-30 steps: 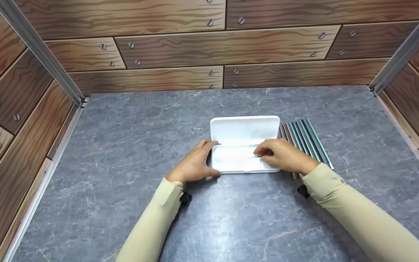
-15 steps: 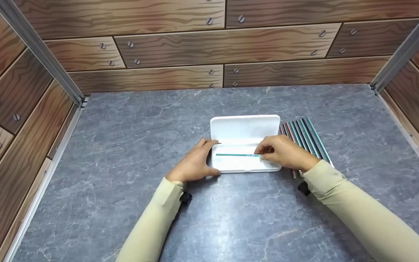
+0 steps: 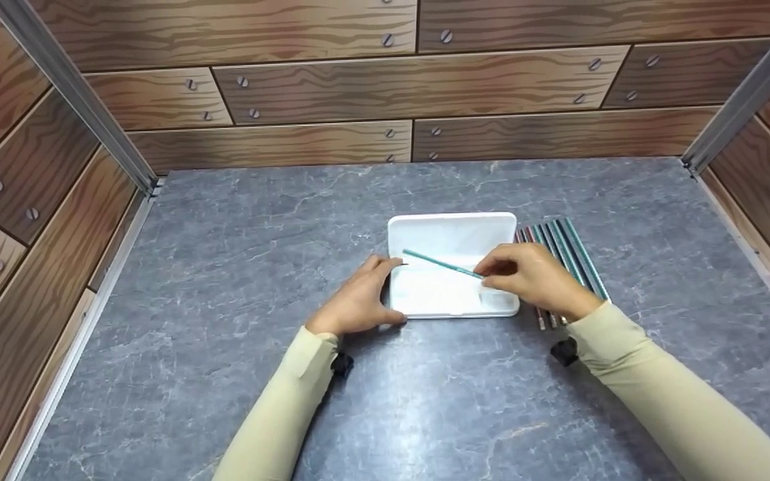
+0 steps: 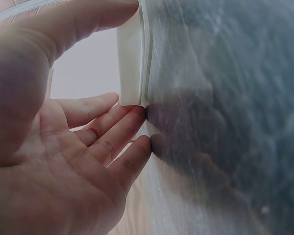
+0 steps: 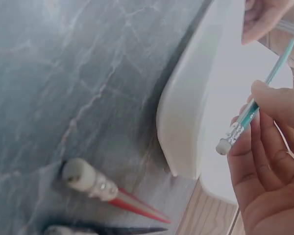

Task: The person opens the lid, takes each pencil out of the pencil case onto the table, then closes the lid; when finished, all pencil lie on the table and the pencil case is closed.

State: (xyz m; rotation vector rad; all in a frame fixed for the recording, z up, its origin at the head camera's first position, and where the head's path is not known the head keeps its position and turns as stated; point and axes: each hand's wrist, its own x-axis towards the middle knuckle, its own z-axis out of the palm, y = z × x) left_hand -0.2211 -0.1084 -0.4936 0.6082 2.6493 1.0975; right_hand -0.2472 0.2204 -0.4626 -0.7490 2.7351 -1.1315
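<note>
A white pencil case [image 3: 435, 300] lies with its lid [image 3: 452, 230] raised. My left hand [image 3: 357, 300] spans its left end, thumb at the front corner and the index finger near the hinge. In the left wrist view the fingers [image 4: 130, 166] are nearly straight, right at the case's side. With thumb and fingers, my right hand [image 3: 525, 277] pinches a green pencil [image 3: 442, 264] near its eraser end. The pencil slants over the case, its far end up by the lid. In the right wrist view the white eraser [image 5: 223, 147] and silver ferrule stick out past the fingers.
Several pencils [image 3: 567, 250], green, black and red, lie side by side on the grey marbled table [image 3: 258, 234] right of the case, partly under my right hand. Wood-patterned walls [image 3: 311, 93] and metal corner posts [image 3: 84, 100] border the table.
The green pencil was hidden, then lay level along the case; now it is tilted, its left end raised toward the lid. My right hand has lifted slightly. The left hand stays put.
</note>
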